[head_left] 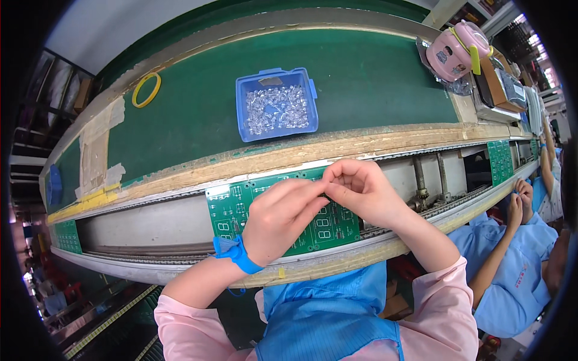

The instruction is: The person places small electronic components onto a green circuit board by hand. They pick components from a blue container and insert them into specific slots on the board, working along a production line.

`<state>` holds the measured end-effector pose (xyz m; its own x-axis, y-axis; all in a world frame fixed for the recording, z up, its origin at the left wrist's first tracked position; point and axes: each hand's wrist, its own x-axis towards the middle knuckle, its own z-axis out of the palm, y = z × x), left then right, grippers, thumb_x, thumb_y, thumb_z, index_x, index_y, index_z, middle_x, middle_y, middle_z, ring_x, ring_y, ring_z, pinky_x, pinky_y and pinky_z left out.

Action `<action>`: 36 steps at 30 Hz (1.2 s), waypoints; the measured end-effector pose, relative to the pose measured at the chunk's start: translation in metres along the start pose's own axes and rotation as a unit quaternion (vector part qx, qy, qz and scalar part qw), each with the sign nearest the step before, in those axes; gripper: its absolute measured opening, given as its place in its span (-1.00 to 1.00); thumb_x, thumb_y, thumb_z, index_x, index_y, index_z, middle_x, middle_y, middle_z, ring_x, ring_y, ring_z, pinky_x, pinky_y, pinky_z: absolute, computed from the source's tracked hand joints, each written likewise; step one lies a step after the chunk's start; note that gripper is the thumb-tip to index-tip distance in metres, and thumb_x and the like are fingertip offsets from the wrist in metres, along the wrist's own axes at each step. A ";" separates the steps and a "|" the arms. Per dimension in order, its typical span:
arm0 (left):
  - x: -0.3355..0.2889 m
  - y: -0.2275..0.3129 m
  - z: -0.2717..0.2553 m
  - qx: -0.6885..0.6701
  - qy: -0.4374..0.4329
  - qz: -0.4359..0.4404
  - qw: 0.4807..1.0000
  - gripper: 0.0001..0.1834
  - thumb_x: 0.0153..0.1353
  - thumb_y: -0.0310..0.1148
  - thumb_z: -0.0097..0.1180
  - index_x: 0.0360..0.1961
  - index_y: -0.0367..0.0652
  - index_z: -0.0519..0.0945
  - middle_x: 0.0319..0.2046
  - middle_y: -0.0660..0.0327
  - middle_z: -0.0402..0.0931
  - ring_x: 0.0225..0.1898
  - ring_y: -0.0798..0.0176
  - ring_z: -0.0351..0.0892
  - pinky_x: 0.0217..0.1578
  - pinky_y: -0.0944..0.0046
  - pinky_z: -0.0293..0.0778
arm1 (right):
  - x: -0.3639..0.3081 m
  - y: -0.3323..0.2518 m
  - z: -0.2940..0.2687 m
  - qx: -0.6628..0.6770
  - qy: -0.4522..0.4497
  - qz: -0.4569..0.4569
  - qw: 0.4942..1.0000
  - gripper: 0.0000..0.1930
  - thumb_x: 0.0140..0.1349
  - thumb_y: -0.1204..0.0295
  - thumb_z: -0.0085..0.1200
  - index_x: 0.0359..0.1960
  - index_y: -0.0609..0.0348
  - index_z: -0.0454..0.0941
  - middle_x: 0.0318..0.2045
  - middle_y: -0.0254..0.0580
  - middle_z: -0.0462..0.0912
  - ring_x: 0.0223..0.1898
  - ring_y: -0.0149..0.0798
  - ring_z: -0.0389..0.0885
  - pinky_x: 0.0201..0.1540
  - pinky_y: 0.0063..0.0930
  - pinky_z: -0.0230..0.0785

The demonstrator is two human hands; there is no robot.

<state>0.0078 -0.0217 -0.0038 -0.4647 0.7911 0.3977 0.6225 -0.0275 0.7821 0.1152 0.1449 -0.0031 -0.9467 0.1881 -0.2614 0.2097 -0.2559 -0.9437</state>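
A green circuit board (333, 231) with white printed digit outlines lies across the conveyor rails in front of me. Above its middle, my left hand (277, 210) and my right hand (361, 189) meet at the fingertips. Both are closed in a pinch, and whatever sits between the fingers is too small or too hidden to make out. A blue band (239, 254) circles my left wrist. Beyond the rail, a blue plastic bin (242, 114) holds many small clear parts (274, 108).
More green boards rest on the rails, one at the left (67, 236) and one at the right (500, 162). A yellow tape ring (146, 90) and a pink bottle (454, 53) stand on the green bench (186, 99). A co-worker (512, 271) sits at my right.
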 end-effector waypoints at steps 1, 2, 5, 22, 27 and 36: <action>-0.001 0.000 0.001 -0.014 0.010 0.001 1.000 -0.73 0.10 -0.59 0.32 -0.13 -0.24 0.70 -0.31 0.12 0.64 -0.31 0.14 0.66 -0.31 0.23 0.58 | -0.001 -0.001 0.000 0.012 -0.005 0.002 1.000 -0.94 0.35 0.58 0.10 -0.19 0.28 0.55 -0.36 -0.45 0.60 -0.34 -0.65 0.52 -0.27 -0.72 0.41; -0.001 -0.002 0.001 -0.015 0.010 0.005 1.000 -0.74 0.10 -0.59 0.32 -0.13 -0.24 0.70 -0.30 0.12 0.64 -0.31 0.14 0.66 -0.31 0.23 0.58 | -0.002 -0.002 0.001 0.026 -0.008 0.002 1.000 -0.93 0.35 0.58 0.10 -0.18 0.28 0.55 -0.34 -0.44 0.60 -0.32 -0.64 0.53 -0.25 -0.72 0.42; 0.000 -0.009 0.001 -0.019 0.008 0.009 1.000 -0.75 0.10 -0.61 0.31 -0.15 -0.24 0.70 -0.29 0.12 0.65 -0.30 0.14 0.67 -0.30 0.24 0.59 | -0.001 -0.004 0.000 0.044 -0.002 0.017 0.999 -0.91 0.36 0.58 0.09 -0.15 0.30 0.57 -0.33 -0.38 0.64 -0.30 -0.60 0.58 -0.23 -0.69 0.45; -0.001 -0.023 -0.006 -0.105 -0.011 -0.093 0.990 -0.87 0.13 -0.62 0.28 -0.28 -0.24 0.69 -0.27 0.15 0.67 -0.27 0.22 0.69 -0.31 0.30 0.57 | -0.004 0.005 -0.017 -0.051 0.062 -0.099 0.992 -0.83 0.24 0.71 0.15 -0.15 0.35 0.69 -0.13 -0.15 0.62 -0.12 -0.40 0.64 -0.07 -0.57 0.56; -0.001 -0.024 -0.003 -0.111 -0.005 -0.099 0.989 -0.87 0.13 -0.60 0.28 -0.28 -0.24 0.69 -0.30 0.13 0.68 -0.28 0.19 0.69 -0.29 0.29 0.57 | -0.004 0.003 -0.016 -0.054 0.068 -0.083 0.993 -0.86 0.24 0.70 0.16 -0.17 0.38 0.66 -0.15 -0.16 0.63 -0.12 -0.41 0.64 -0.06 -0.56 0.56; -0.001 -0.024 -0.004 -0.114 -0.011 -0.100 0.988 -0.85 0.09 -0.65 0.31 -0.29 -0.28 0.67 -0.27 0.11 0.68 -0.23 0.22 0.69 -0.24 0.32 0.58 | -0.004 0.003 -0.016 -0.050 0.060 -0.092 0.993 -0.86 0.22 0.68 0.21 -0.18 0.35 0.60 -0.21 -0.23 0.65 -0.20 -0.45 0.62 -0.11 -0.56 0.53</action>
<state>-0.0092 -0.0245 -0.0207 -0.5480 0.8081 0.2160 0.3605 -0.0049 0.9327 0.1235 0.1580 -0.0081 -0.9365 0.3360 -0.1000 0.0655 -0.1124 -0.9915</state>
